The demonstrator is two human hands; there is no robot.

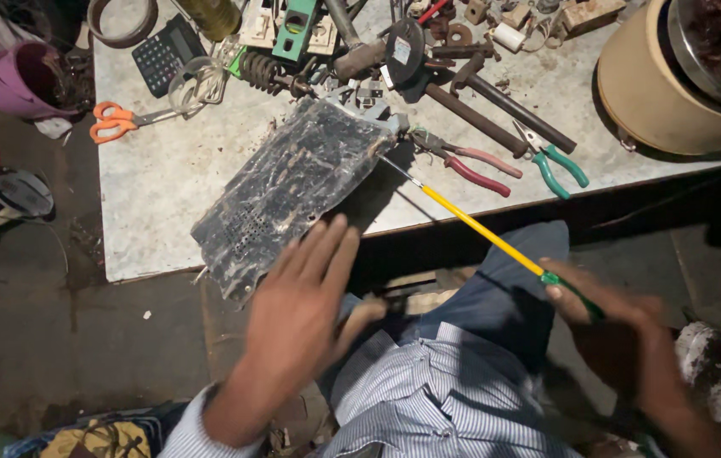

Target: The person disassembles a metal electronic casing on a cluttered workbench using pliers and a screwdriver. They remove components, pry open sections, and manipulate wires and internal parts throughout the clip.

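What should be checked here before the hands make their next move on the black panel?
1. Right hand grips the yellow-shafted screwdriver: ok.
2. Screwdriver tip at the edge of the black perforated panel: ok; whether it sits in a screw, cannot tell.
3. Left hand steadying the panel: not ok, fingers open near its lower edge, contact unclear.
4. Panel fully supported on the table: not ok, one corner overhangs.
5. Red pliers and green pliers lie near the shaft: not ok.
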